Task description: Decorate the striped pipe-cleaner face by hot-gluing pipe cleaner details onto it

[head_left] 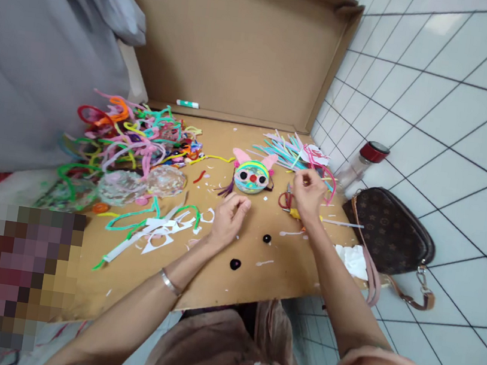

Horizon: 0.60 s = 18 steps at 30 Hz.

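Note:
A round craft face [251, 177] with pink ears, black button eyes and a red nose stands on the table. Just in front of it, my left hand [229, 221] is closed with curled fingers; anything inside is hidden. My right hand [308, 195] is raised to the right of the face, fingers pinched together, and I cannot make out whether they hold something. Beside and partly below that hand lie red-handled scissors [285, 200]. Two dark buttons, one farther [267, 238] and one nearer [235, 264], lie between my forearms.
Tangled pipe cleaners [142, 132] heap up at the left, with white paper scraps [164, 229] before them. Straight pipe cleaners [282, 147] lie at the back right. A glue stick [188, 104] rests by the cardboard wall [241, 37]. A bottle [359, 165] and brown bag [393, 231] flank the right edge.

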Available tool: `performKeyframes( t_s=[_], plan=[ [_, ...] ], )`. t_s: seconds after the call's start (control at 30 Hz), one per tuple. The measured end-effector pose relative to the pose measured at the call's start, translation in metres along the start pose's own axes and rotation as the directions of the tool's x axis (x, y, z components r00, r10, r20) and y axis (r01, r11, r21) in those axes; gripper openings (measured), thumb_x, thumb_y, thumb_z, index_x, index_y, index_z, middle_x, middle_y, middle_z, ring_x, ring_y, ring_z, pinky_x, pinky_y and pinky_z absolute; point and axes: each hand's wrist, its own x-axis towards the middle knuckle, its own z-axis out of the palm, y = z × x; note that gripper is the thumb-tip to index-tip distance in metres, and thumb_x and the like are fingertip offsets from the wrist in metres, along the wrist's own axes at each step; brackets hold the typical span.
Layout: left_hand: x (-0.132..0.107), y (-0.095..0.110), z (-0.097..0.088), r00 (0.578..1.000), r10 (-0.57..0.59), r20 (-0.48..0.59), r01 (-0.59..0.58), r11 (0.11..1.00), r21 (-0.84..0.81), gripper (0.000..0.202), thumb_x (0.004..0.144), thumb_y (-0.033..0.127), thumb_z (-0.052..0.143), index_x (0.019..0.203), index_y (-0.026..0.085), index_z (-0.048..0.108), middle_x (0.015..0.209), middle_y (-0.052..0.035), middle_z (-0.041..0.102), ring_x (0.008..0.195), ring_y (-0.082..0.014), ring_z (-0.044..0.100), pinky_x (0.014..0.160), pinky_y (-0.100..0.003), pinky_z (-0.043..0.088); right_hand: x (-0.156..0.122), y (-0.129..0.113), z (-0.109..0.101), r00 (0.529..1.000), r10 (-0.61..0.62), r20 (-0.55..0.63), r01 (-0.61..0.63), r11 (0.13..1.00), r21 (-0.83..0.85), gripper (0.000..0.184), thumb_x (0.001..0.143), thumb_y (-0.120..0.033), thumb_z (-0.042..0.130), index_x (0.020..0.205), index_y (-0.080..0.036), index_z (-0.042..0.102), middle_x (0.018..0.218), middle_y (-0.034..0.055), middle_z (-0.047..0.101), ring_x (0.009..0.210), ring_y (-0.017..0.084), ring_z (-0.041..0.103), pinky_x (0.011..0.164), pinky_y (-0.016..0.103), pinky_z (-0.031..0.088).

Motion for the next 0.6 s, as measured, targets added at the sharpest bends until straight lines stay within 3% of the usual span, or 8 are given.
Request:
performKeyframes(
  t_s=[0.13, 0.3, 0.4, 0.47, 0.6],
  plan=[
    [-0.007, -0.003, 0.004, 0.996, -0.033, 0.088, 0.032, 0.999, 0.018, 0.046, 0.097, 0.055, 0.045, 0.063, 0.023, 0.047, 0.064, -0.0011, 0.052, 0.066, -0.0172, 0.049, 0.071, -0.033, 0.041, 0.014, 0.008, -0.009, 0.995, 0.096, 0.01, -0.096, 0.993, 0.066, 0.007, 0.078, -0.028, 0.06, 0.077, -0.022, 0.064, 0.073, -0.0017, 0.065, 0.07, 0.016, 0.058, 0.073, 0.03, 0.047],
    [-0.011, -0.01, 0.01, 0.994, 0.015, 0.108, -0.019, 0.999, 0.042, 0.054, 0.098, 0.052, 0.045, 0.055, 0.023, 0.03, 0.053, 0.0019, 0.036, 0.057, -0.0159, 0.04, 0.07, -0.035, 0.039, 0.015, 0.034, -0.011, 0.984, 0.172, 0.036, -0.173, 0.984, 0.038, 0.013, 0.076, -0.032, 0.06, 0.08, -0.021, 0.065, 0.076, -0.0005, 0.065, 0.072, 0.018, 0.058, 0.081, 0.035, 0.05],
    [-0.011, -0.012, 0.014, 0.996, 0.032, 0.078, -0.035, 0.998, 0.042, 0.043, 0.1, 0.044, 0.045, 0.062, 0.023, 0.046, 0.061, -0.0008, 0.051, 0.065, -0.0175, 0.05, 0.074, -0.035, 0.043, 0.029, 0.054, -0.02, 0.949, 0.294, -0.113, -0.306, 0.945, -0.118, 0.022, 0.075, -0.029, 0.059, 0.093, -0.018, 0.066, 0.091, 0.0057, 0.068, 0.089, 0.024, 0.062, 0.094, 0.042, 0.05],
    [-0.01, -0.012, 0.015, 0.998, 0.045, 0.047, -0.046, 0.999, 0.023, 0.029, 0.099, 0.038, 0.047, 0.078, 0.023, 0.06, 0.075, -0.004, 0.062, 0.075, -0.0188, 0.058, 0.077, -0.034, 0.046, 0.04, 0.065, -0.028, 0.909, 0.357, -0.216, -0.408, 0.869, -0.28, 0.036, 0.075, -0.027, 0.06, 0.108, -0.013, 0.065, 0.115, 0.0166, 0.066, 0.11, 0.031, 0.061, 0.105, 0.049, 0.045],
    [-0.009, -0.014, 0.017, 0.998, 0.063, 0.028, -0.063, 0.998, -0.015, 0.017, 0.096, 0.032, 0.053, 0.101, 0.022, 0.067, 0.093, -0.0072, 0.071, 0.083, -0.0191, 0.064, 0.08, -0.033, 0.049, 0.056, 0.078, -0.039, 0.841, 0.496, -0.217, -0.54, 0.741, -0.399, 0.058, 0.077, -0.027, 0.063, 0.131, -0.006, 0.057, 0.143, 0.0297, 0.052, 0.136, 0.041, 0.049, 0.114, 0.056, 0.038]
  ],
)
